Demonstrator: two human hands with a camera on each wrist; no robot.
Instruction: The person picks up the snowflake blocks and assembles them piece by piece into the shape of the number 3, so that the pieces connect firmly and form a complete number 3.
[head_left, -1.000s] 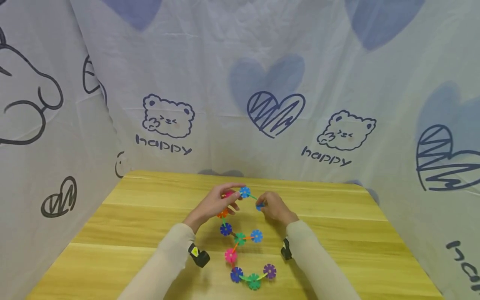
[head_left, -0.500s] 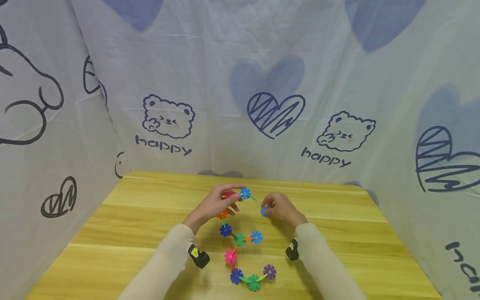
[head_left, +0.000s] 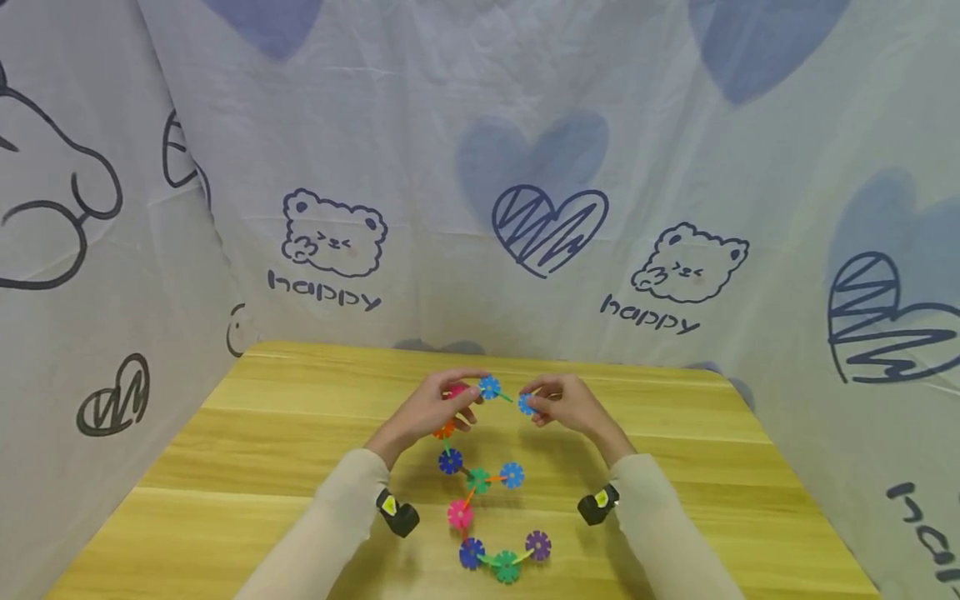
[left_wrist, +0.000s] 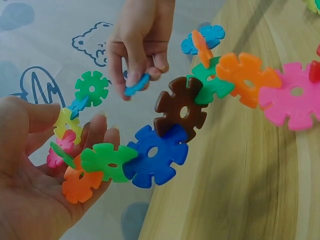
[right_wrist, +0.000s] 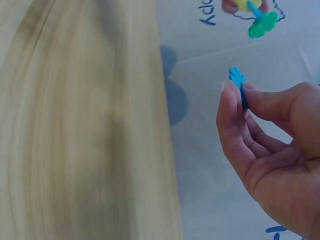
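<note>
My left hand (head_left: 438,404) holds the upper part of a chain of interlocking plastic snowflake discs, its thumb and fingers around the yellow disc (left_wrist: 67,122). Past this grip, a light blue disc and a green disc (left_wrist: 92,88) stick out at the free end. My right hand (head_left: 573,406) pinches a loose light blue snowflake disc (right_wrist: 238,87) between thumb and fingers. A small gap separates this disc from the green one. Below my left hand the chain runs down through orange, green, dark blue (left_wrist: 155,155) and brown (left_wrist: 182,107) discs, with a short side branch ending in light blue (head_left: 512,475).
The chain's lower end curves right over the wood-grain table (head_left: 300,483) to a purple disc (head_left: 538,546). Behind the table hangs a pale printed curtain (head_left: 420,250), which also closes both sides. Each wrist wears a small black camera (head_left: 598,505).
The light blue disc in my right hand first met the chain's green end disc, then drew away down and right, and now is raised close to it again. My left hand has stayed put.
</note>
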